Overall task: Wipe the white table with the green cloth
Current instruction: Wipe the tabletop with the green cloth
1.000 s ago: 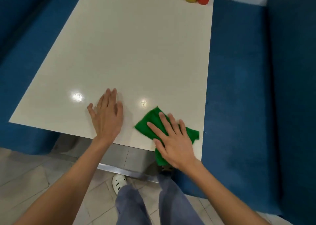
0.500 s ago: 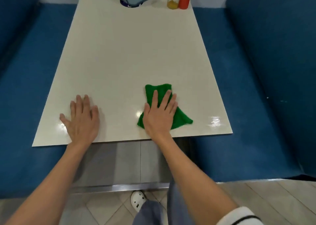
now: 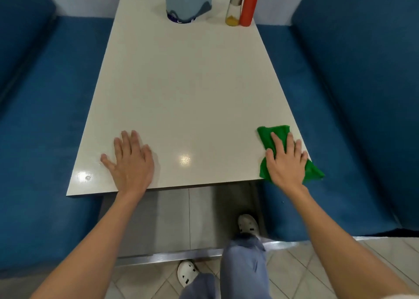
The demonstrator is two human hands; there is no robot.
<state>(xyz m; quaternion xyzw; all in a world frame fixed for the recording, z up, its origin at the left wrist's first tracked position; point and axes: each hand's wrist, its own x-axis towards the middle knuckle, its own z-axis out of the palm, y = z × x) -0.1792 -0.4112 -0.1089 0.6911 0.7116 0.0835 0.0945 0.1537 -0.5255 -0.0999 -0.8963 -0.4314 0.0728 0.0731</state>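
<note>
While the left hand [image 3: 130,162] lies flat with fingers spread on the white bench [image 3: 186,99] at the lower left of the frame, the right hand [image 3: 286,162] presses palm-down, fingers extended, on the green cloth [image 3: 274,132]. That cloth sits at the bench's lower right corner, one end hanging past the edge. At the top stand a tissue box [image 3: 188,1], a shaker [image 3: 234,6] and a red bottle [image 3: 249,3].

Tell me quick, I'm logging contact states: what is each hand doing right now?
Left hand: open, flat on the white table, holding nothing.
Right hand: open, palm pressing the green cloth at the table's near right corner.
</note>
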